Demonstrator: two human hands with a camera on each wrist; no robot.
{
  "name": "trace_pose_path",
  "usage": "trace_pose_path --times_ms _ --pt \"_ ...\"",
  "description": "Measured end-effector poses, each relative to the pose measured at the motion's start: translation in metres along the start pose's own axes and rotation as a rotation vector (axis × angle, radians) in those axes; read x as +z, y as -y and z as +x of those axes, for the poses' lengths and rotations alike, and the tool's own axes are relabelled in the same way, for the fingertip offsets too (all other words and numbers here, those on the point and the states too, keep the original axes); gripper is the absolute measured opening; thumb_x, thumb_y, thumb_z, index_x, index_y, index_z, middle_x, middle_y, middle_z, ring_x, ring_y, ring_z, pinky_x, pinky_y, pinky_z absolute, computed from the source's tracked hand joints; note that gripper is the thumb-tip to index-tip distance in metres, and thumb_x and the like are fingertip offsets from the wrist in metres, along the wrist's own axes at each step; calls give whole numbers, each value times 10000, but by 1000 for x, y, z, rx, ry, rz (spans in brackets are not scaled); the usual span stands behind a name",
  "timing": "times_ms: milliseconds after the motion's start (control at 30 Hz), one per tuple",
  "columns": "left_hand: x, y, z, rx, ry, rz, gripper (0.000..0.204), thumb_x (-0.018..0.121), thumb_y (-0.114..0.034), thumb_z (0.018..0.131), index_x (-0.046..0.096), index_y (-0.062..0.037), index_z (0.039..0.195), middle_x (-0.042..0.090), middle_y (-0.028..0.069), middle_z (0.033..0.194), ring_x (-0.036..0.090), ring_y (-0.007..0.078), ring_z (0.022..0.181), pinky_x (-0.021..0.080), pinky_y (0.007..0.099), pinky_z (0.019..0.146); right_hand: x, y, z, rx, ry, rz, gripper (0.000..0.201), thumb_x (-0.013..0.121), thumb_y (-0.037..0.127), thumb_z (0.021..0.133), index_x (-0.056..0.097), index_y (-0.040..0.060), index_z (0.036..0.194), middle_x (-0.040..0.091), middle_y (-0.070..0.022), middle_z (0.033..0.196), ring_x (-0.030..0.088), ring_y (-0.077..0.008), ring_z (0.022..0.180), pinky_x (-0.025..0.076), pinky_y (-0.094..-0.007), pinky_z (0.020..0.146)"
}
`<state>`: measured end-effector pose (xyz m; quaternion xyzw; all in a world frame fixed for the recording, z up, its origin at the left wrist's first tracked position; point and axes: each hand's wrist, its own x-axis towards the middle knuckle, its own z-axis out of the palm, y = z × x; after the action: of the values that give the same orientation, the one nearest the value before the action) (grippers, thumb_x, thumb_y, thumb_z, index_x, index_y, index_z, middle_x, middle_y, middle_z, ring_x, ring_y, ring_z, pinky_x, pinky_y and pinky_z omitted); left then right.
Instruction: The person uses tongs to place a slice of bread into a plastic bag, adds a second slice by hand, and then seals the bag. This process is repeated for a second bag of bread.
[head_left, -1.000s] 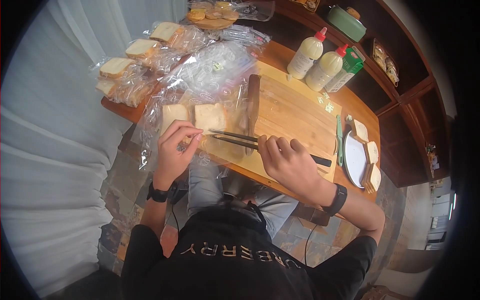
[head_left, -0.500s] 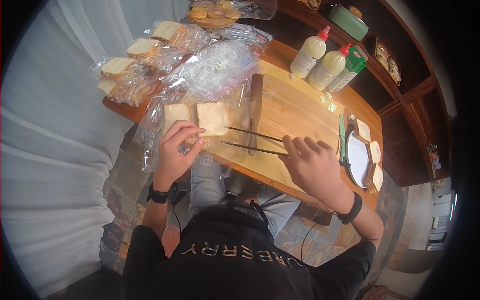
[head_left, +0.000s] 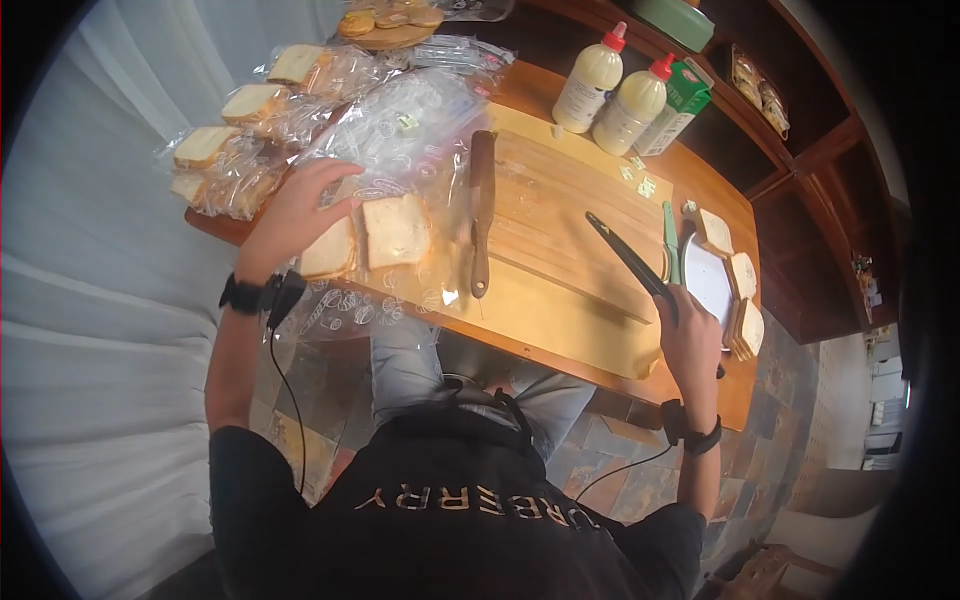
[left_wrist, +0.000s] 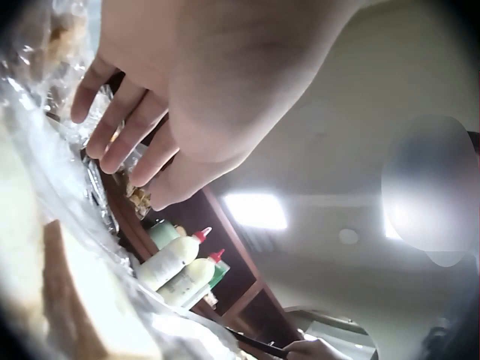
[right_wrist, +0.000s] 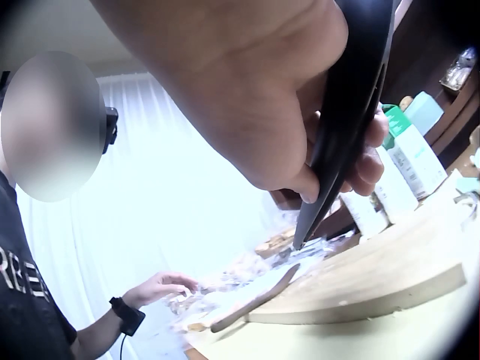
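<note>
Two bread slices (head_left: 397, 230) lie side by side on clear printed plastic bags at the table's left. Over the bags, just above the left slice, my left hand (head_left: 300, 212) is raised with fingers extended and holds nothing; the left wrist view shows the same hand (left_wrist: 187, 105) with its fingers apart. My right hand (head_left: 688, 335) grips black tongs (head_left: 628, 256) over the right part of the cutting board (head_left: 570, 220), their tips close together with nothing between them. In the right wrist view the fingers wrap round the tongs (right_wrist: 345, 112).
A brown-handled spreader (head_left: 482, 215) lies along the board's left edge. Two red-capped bottles (head_left: 590, 85) and a green carton (head_left: 678, 105) stand at the back. At right are a green knife (head_left: 671, 240) and a white plate (head_left: 707, 290) with bread. Wrapped bread (head_left: 255, 103) sits at left.
My left hand has lifted off the near slices and moved up and left. My right hand has carried the tongs rightward, away from the bread; their arms have come together and now point up-left.
</note>
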<state>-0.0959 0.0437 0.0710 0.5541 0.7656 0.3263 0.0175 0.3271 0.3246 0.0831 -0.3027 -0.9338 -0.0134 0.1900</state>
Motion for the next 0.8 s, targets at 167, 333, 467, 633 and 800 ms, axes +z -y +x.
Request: trace_pose_path --times_ms 167,333,467,633,800 --pt "23 32 33 -55 249 -85 487 736 -204 865 592 -41 1300 616 111 1196 581 231 1085 461 327 933 21 -9 -15 88 -38 -63 250 653 240 948 606 28 1072 671 -137 861 657 -349 735 513 -421 597" --pt "31 37 54 -81 402 -143 494 790 -180 820 617 -55 1266 598 31 963 541 129 859 463 272 795 28 -11 -27 109 -84 -102 274 659 237 944 600 28 1112 644 -112 858 637 -313 813 519 -409 655" --pt "35 40 63 -171 585 -259 417 817 -159 807 664 -39 1176 577 -34 833 507 65 767 439 236 719 35 -14 -34 118 -83 -132 281 665 228 933 601 28 1120 644 -109 903 622 -298 885 518 -404 689" --pt "42 62 64 -188 624 -298 342 814 -161 819 679 1 1088 612 -32 879 522 61 806 443 241 743 36 -9 -36 203 -33 -96 324 671 189 911 597 21 1179 651 -127 998 627 -322 976 523 -426 765" --pt "40 59 63 -167 625 -373 345 795 -155 840 678 6 1122 657 -11 948 561 73 880 460 248 806 47 -16 -36 135 -110 -151 296 672 217 922 620 14 1131 651 -115 990 608 -303 920 503 -403 777"
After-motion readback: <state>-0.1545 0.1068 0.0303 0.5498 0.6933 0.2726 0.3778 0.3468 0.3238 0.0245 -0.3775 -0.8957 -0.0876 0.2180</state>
